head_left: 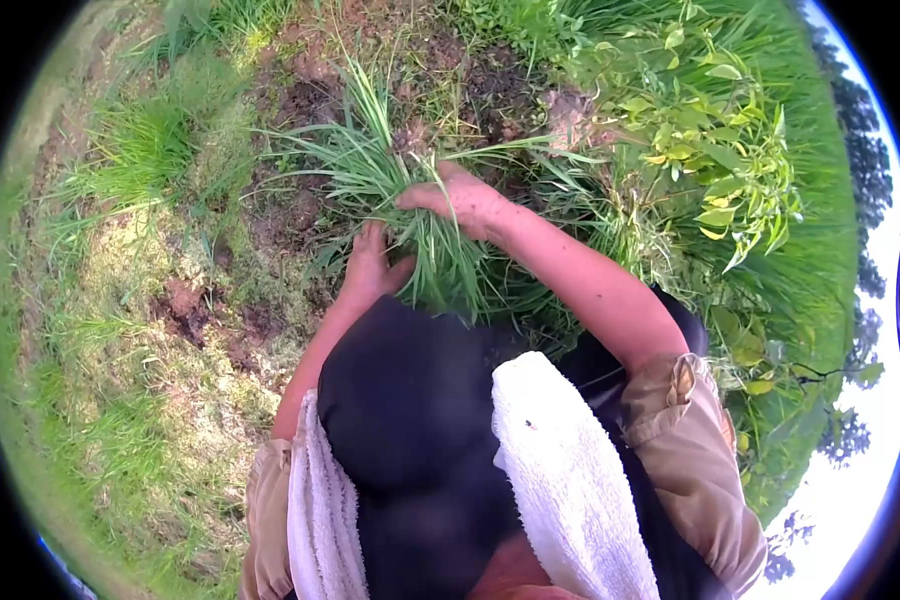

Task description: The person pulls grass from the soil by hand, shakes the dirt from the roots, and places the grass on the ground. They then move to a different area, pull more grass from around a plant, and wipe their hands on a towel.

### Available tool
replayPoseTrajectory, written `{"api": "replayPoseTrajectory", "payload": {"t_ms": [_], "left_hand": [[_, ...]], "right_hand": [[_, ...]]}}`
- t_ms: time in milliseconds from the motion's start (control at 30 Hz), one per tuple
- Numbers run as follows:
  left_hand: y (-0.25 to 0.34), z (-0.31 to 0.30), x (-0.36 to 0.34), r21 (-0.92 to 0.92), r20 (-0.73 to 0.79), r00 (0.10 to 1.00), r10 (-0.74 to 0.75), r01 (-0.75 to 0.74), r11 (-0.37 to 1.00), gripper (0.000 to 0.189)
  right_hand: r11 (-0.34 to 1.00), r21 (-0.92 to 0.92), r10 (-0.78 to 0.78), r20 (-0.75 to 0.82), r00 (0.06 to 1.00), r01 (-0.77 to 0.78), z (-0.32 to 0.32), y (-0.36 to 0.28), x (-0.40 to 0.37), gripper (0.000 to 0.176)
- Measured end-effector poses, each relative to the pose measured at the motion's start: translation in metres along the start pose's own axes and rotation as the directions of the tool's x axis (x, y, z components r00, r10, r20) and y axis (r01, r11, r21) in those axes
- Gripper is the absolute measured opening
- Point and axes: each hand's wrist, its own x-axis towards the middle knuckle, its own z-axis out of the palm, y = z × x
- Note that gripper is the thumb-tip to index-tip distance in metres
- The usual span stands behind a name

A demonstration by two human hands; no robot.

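A loose bunch of long green grass lies between my two hands, its blades spreading up, left and down. My right hand comes in from the right, its fingers closed round the upper part of the bunch. My left hand is at the lower left side of the grass, thumb and fingers apart, with the fingertips partly hidden against the blades. Soil-covered roots show just above my right hand.
Dark, broken soil lies around the grass. A leafy plant stands at the right, with tall grass behind it. A grass tuft grows at the left. A white towel hangs over my front.
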Motion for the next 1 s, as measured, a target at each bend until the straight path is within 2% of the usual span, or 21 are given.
{"api": "replayPoseTrajectory", "payload": {"t_ms": [67, 133, 167, 200, 267, 300, 333, 367, 433, 500, 533, 600, 633, 667, 733, 800, 833, 867, 900, 933, 1000], "left_hand": [[0.016, -0.008, 0.011, -0.355, 0.087, 0.994, -0.061, 0.088, 0.931, 0.045], [0.035, -0.016, 0.027, -0.415, 0.121, 0.99, 0.07, -0.014, 0.91, 0.038], [0.048, -0.017, 0.027, -0.526, 0.197, 0.98, 0.024, 0.085, 0.846, 0.04], [0.071, -0.023, 0.029, -0.614, 0.286, 0.958, -0.011, 0.192, 0.766, 0.042], [0.066, -0.015, 0.053, -0.28, 0.298, 0.954, 0.038, 0.049, 0.959, 0.044], [0.077, -0.008, 0.063, -0.525, 0.404, 0.897, -0.179, 0.388, 0.758, 0.045], [0.087, 0.0, 0.077, -0.55, 0.348, 0.935, -0.07, 0.265, 0.792, 0.043], [0.096, 0.006, 0.081, -0.656, 0.391, 0.913, -0.119, 0.367, 0.66, 0.039], [0.111, 0.017, 0.086, -0.777, 0.506, 0.84, -0.195, 0.542, 0.32, 0.034], [0.111, 0.033, 0.089, -0.764, 0.593, 0.787, -0.173, 0.617, 0.19, 0.039], [0.104, 0.043, 0.089, -0.748, 0.635, 0.756, -0.158, 0.653, 0.122, 0.041], [0.06, 0.049, 0.098, -0.537, 0.751, 0.627, -0.207, 0.762, 0.361, 0.056], [0.056, 0.052, 0.096, -0.587, 0.742, 0.647, -0.175, 0.753, 0.297, 0.059], [0.077, 0.048, 0.095, -0.61, 0.739, 0.649, -0.183, 0.759, 0.229, 0.048], [0.091, 0.047, 0.101, -0.585, 0.775, 0.611, -0.161, 0.79, 0.185, 0.038], [0.118, 0.038, 0.109, -0.522, 0.813, 0.535, -0.228, 0.844, 0.122, 0.041], [0.144, 0.032, 0.111, -0.535, 0.839, 0.543, -0.016, 0.831, 0.151, 0.038], [0.153, 0.037, 0.117, -0.516, 0.846, 0.527, -0.085, 0.848, 0.121, 0.036], [0.166, 0.039, 0.122, -0.491, 0.87, 0.492, 0.038, 0.855, 0.167, 0.033], [0.184, 0.041, 0.126, -0.469, 0.882, 0.444, 0.157, 0.858, 0.211, 0.031], [0.22, 0.055, 0.125, -0.468, 0.882, 0.429, 0.195, 0.849, 0.246, 0.03]], "right_hand": [[0.961, -0.274, 0.015, -0.089, 0.996, -0.039, -0.003, -0.036, -0.021, 0.071], [0.994, -0.021, -0.106, 0.143, 0.984, 0.111, -0.022, -0.039, -0.013, 0.069], [0.965, -0.238, -0.092, 0.084, 0.992, 0.11, -0.035, -0.047, -0.018, 0.066], [0.989, -0.149, -0.02, -0.013, 1.0, 0.018, -0.032, -0.061, -0.034, 0.065], [0.983, -0.065, -0.173, 0.021, 0.985, 0.174, -0.041, -0.056, -0.038, 0.07], [0.986, -0.123, -0.107, 0.029, 0.994, 0.109, -0.048, -0.059, -0.047, 0.057], [0.837, -0.463, -0.282, 0.09, 0.955, 0.291, -0.064, -0.059, -0.053, 0.05], [0.547, -0.727, -0.406, 0.203, 0.891, 0.416, -0.087, -0.063, -0.063, 0.044], [0.169, -0.922, -0.389, 0.262, 0.883, 0.348, -0.122, -0.064, -0.1, 0.033], [0.221, -0.945, -0.363, 0.15, 0.919, 0.242, -0.157, -0.057, -0.159, 0.029], [0.366, -0.914, -0.342, 0.043, 0.939, 0.175, -0.171, -0.042, -0.188, 0.031], [0.697, -0.716, -0.185, -0.236, 0.954, -0.042, -0.188, -0.011, -0.248, 0.035], [0.655, -0.727, -0.108, -0.359, 0.927, -0.205, -0.201, 0.012, -0.277, 0.036], [0.595, -0.717, -0.037, -0.476, 0.878, -0.363, -0.211, 0.034, -0.304, 0.038], [0.792, -0.302, 0.245, -0.638, 0.73, -0.53, -0.219, 0.054, -0.355, 0.037], [0.707, -0.535, -0.182, -0.769, 0.612, -0.462, -0.24, 0.119, -0.41, 0.035], [0.777, -0.359, -0.096, -0.88, 0.466, -0.517, -0.239, 0.131, -0.424, 0.035], [0.826, -0.17, 0.004, -0.952, 0.307, -0.538, -0.239, 0.142, -0.436, 0.035], [0.821, -0.251, -0.149, -0.961, 0.233, -0.513, -0.241, 0.168, -0.446, 0.037], [0.605, -0.194, -0.172, -0.979, 0.111, -0.772, -0.25, 0.196, -0.451, 0.04], [0.53, -0.169, -0.091, -0.986, 0.142, -0.831, -0.225, 0.202, -0.429, 0.046]]}}
